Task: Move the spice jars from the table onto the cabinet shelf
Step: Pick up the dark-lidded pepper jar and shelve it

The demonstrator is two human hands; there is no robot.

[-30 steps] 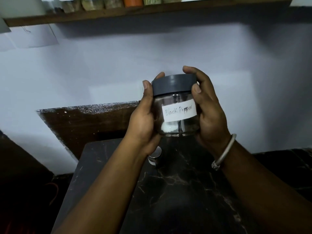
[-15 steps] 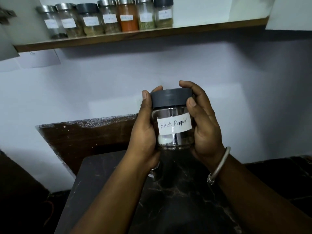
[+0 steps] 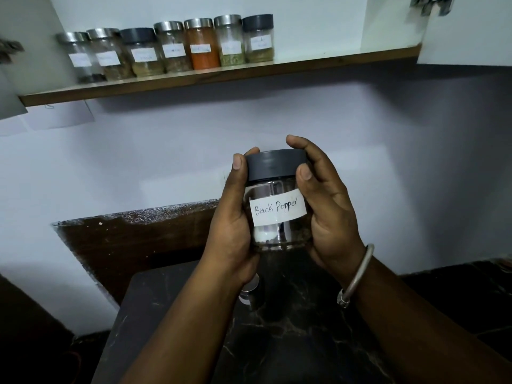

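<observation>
- Head view: the black pepper jar [image 3: 277,214] is held upright in the air above the far part of the tabletop [image 3: 304,350]. It is well below the cabinet shelf [image 3: 318,63] and touches neither.
- The left hand [image 3: 231,228] grips the jar's left side, with its thumb lying up against the dark grey lid [image 3: 277,165].
- The right hand [image 3: 328,214] grips the right side, its fingers curled over the lid's rim, with a metal bangle [image 3: 357,273] on that wrist.
- The jar's white label reads "Black Pepper" and faces the camera.
- A silver-lidded jar [image 3: 249,291] stands near the far edge of the dark marble tabletop, mostly hidden behind the left wrist.
- Seven labelled spice jars [image 3: 171,49] stand side by side along the left half of the shelf. Two have dark lids and the others have silver ones.
</observation>
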